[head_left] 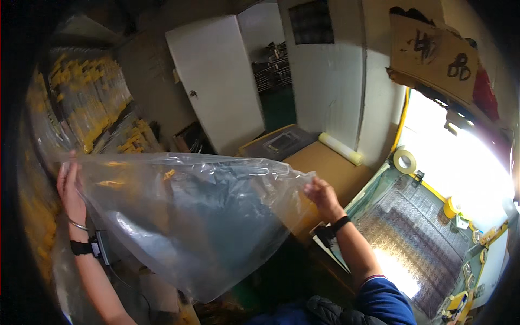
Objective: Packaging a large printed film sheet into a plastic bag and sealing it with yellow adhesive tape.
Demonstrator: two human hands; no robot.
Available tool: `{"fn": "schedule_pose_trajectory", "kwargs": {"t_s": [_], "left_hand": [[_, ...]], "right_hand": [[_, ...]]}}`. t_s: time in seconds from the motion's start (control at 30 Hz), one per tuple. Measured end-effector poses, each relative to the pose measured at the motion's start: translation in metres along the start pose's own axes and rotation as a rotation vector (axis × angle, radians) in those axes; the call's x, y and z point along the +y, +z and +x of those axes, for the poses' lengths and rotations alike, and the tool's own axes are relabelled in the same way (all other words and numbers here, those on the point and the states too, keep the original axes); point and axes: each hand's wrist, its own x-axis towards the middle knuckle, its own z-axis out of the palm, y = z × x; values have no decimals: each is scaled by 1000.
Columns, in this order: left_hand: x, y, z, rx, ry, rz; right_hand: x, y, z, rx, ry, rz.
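A large, thin clear plastic sheet [179,216] is stretched between my two hands; I cannot tell whether it is a bag. Its top edge runs nearly straight across, and the rest sags to a low point near the bottom middle. My left hand [70,187], at the far left, pinches one top corner, with the fingertips partly hidden by glare and film. At the other end my right hand [324,196] grips a bunched corner between thumb and fingers. A dark strap is on each wrist, and the left also carries a metal bangle.
Plastic-wrapped stacks with yellow edges [89,100] line the left side. Behind the sheet are a white door [214,81], a brown board surface [330,165] and a pale roll [340,148]. At right, a brightly lit table [417,222] holds a tape roll [404,160], below a cardboard piece [433,57].
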Motion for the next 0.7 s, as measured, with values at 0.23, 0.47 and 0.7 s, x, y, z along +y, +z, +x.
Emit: {"fn": "schedule_pose_trajectory", "kwargs": {"t_s": [0.23,0.47,0.7], "left_hand": [[-92,70,7,-2,-343,-43],[-183,168,32,-190,-318,-414],[-214,201,16,-186,-317,-433]], "right_hand": [[-150,-61,-116,41,-329,-130],[-222,-5,-225,214,-498,-386],[-270,23,-293,477,-869,-1068]]}}
